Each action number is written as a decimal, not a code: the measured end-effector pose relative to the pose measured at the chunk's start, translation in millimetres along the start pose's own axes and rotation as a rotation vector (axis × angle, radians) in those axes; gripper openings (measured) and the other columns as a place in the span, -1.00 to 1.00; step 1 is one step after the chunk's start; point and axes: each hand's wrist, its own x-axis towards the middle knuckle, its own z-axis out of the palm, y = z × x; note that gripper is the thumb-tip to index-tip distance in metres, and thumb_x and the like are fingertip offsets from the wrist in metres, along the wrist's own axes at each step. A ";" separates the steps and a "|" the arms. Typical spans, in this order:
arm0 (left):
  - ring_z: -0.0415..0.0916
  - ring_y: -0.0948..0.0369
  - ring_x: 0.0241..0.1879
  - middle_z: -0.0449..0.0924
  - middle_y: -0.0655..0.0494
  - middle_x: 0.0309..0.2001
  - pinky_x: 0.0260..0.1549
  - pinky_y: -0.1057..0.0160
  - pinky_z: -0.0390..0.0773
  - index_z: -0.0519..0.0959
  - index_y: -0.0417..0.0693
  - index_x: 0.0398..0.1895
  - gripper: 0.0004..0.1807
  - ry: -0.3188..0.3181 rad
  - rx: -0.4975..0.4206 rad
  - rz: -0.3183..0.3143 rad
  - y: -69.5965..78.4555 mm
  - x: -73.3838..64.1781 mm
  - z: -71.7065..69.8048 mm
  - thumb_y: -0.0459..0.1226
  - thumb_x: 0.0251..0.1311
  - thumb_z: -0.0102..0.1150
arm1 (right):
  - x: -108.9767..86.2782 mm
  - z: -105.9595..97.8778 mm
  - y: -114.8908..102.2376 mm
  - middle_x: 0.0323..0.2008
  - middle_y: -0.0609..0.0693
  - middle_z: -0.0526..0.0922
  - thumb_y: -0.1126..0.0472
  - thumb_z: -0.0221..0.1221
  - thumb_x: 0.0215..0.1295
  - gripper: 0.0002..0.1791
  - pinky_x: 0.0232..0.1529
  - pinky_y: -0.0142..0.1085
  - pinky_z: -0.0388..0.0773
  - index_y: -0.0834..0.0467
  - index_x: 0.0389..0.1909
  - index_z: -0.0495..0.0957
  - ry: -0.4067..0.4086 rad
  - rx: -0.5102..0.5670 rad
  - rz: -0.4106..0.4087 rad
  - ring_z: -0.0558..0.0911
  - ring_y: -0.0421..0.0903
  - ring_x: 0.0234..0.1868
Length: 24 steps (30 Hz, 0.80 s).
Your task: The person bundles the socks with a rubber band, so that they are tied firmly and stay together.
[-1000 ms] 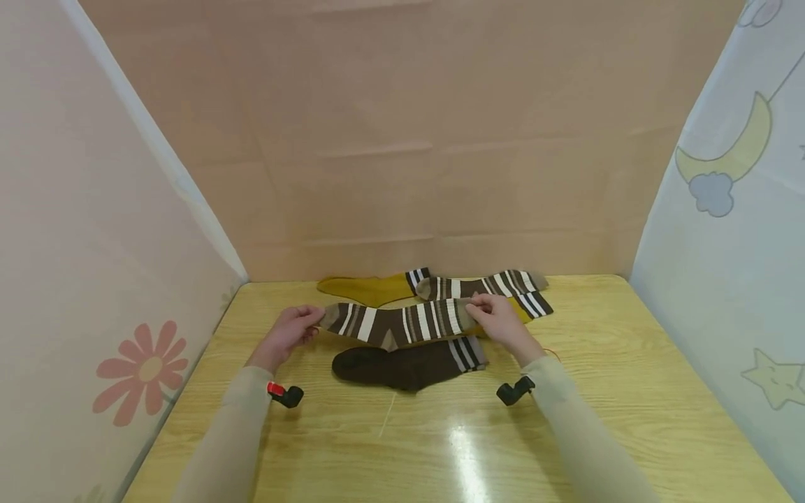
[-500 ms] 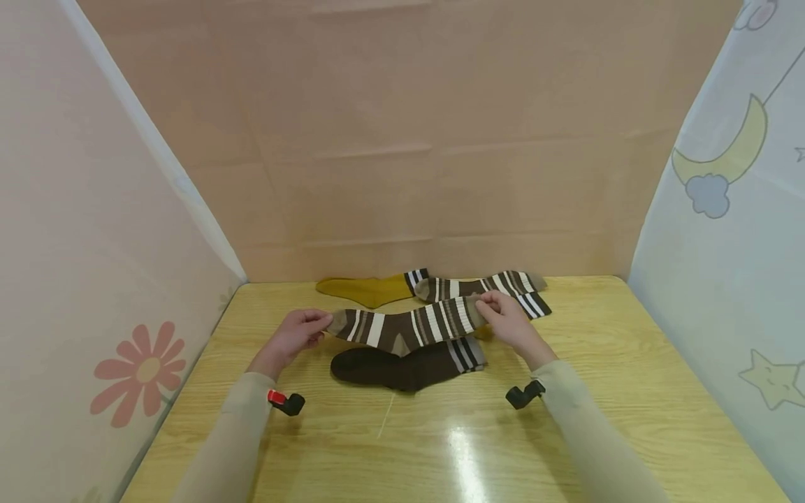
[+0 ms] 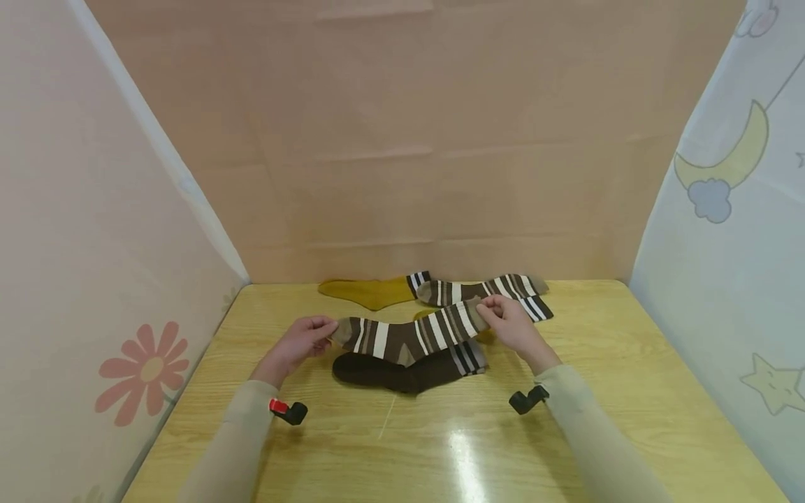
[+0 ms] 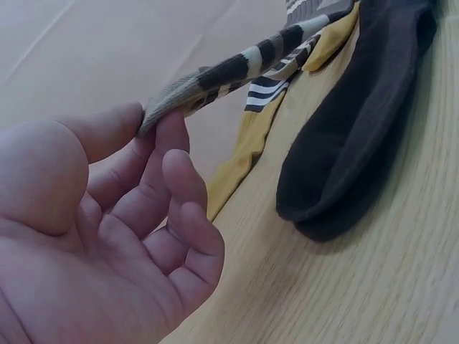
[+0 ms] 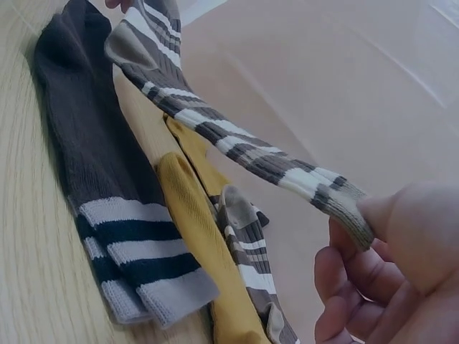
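My left hand (image 3: 302, 347) pinches the toe of a brown-and-white striped sock (image 3: 385, 341) between thumb and fingers. At the other end my right hand (image 3: 512, 325) pinches its tan cuff, so the sock is stretched in the air, sagging at the heel, its cuff end higher. Below it lie two dark brown socks (image 4: 351, 122), one on top of the other, with grey-striped cuffs (image 5: 143, 244). Behind, a second striped sock (image 3: 516, 284) lies flat, overlapping a mustard sock (image 5: 208, 244) that is partly hidden in the head view by the held sock.
Another mustard sock (image 3: 371, 290) with a striped cuff lies at the back left of the wooden table (image 3: 352, 454). A tan backdrop (image 3: 402, 140) stands along the rear edge. Printed cloth panels close the left side (image 3: 82, 230) and the right side (image 3: 729, 279).
Both hands have shifted to the right with the striped sock. Its toe end has come lower and nearer, so the sock now slants and sags more over the dark socks.
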 end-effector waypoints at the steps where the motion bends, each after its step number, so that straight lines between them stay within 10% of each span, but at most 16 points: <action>1: 0.50 0.16 -0.33 0.51 0.14 -0.32 -0.25 0.22 0.57 0.61 -0.12 -0.13 -0.75 -0.001 -0.004 0.000 0.0 -1.0 0.5 -0.11 0.58 0.14 | -0.5 0.7 -0.7 -0.31 0.08 0.62 0.03 0.13 0.63 -0.63 -0.42 -0.26 0.43 0.31 0.06 0.58 -0.001 0.001 -0.003 0.44 -0.06 -0.38; 24: 0.46 0.19 -0.36 0.56 0.12 -0.33 -0.31 0.24 0.56 0.65 -0.20 -0.04 -0.76 -0.019 0.024 0.003 -1.5 -14.6 -3.5 -0.18 0.56 0.17 | -3.6 -7.1 1.7 -0.42 0.00 0.55 -0.02 0.18 0.59 -0.66 -0.47 -0.24 0.41 0.22 -0.10 0.61 -0.024 0.012 0.012 0.40 -0.07 -0.46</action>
